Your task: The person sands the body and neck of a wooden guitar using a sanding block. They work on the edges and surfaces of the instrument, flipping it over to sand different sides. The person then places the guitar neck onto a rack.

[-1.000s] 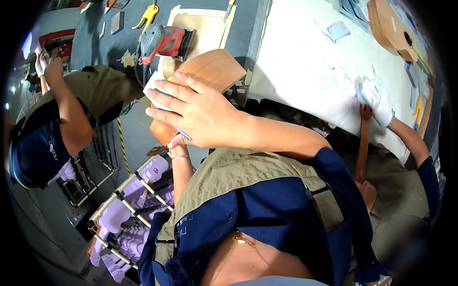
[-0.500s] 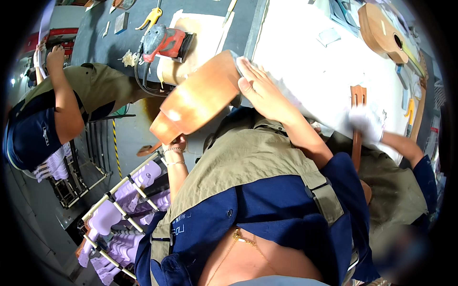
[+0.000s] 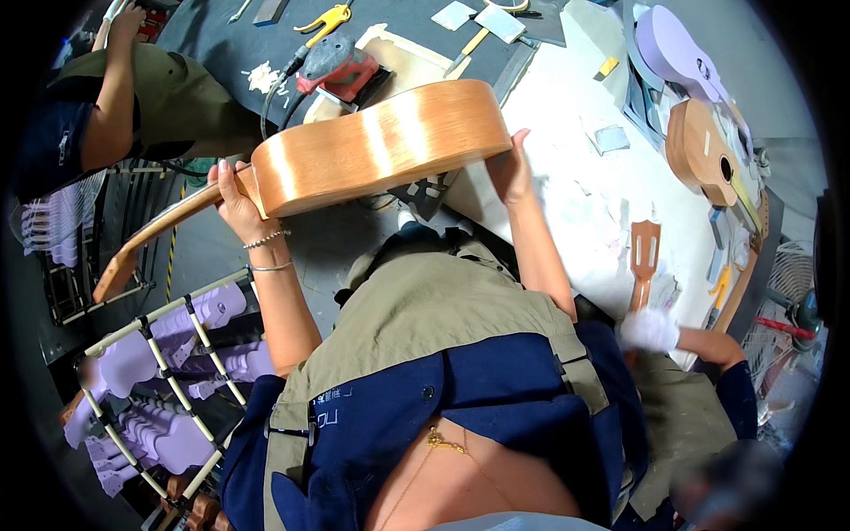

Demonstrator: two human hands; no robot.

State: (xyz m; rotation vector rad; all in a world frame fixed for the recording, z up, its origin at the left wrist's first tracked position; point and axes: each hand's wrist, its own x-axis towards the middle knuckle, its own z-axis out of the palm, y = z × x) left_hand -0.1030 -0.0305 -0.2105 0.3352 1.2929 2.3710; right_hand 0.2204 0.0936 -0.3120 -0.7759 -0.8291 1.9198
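Note:
I hold an unstrung wooden ukulele (image 3: 381, 146) on edge, its glossy curved side towards me and its neck pointing left. My left hand (image 3: 237, 208) is closed around the neck where it joins the body. My right hand (image 3: 511, 173) grips the rounded tail end from below, thumb up along the edge and other fingers partly hidden. Behind the body, on the dark bench (image 3: 212, 53), sits a red and grey power sander (image 3: 341, 71). Beside the sander lies a yellow air blow gun (image 3: 329, 19).
Purple ukulele bodies (image 3: 168, 434) fill a rack (image 3: 199, 332) at lower left. One co-worker (image 3: 159, 88) stands left; another's gloved hand (image 3: 651, 332) is near a slotted headstock (image 3: 645, 252) at right. Further ukuleles (image 3: 695, 146) lie on the white-covered bench (image 3: 567, 115).
The ukulele has swung nearly level, its neck end rising leftward and coming into view. My left hand has moved up with it. My right hand has gone from lying against the tail to gripping beneath it.

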